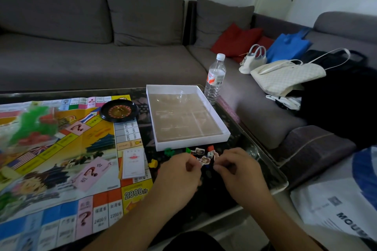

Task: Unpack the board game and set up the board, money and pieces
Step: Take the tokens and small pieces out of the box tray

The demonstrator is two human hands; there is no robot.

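Dark table (271, 171) bears board (61, 159), box (184, 115), bottle (215, 77).

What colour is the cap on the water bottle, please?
White, seen in the head view on the water bottle.

Both hands, left hand (179, 171) and right hand (240, 171), pinch small character pieces (204, 160) beside the board (61, 159) and open box (183, 116) on the worktop (265, 171).
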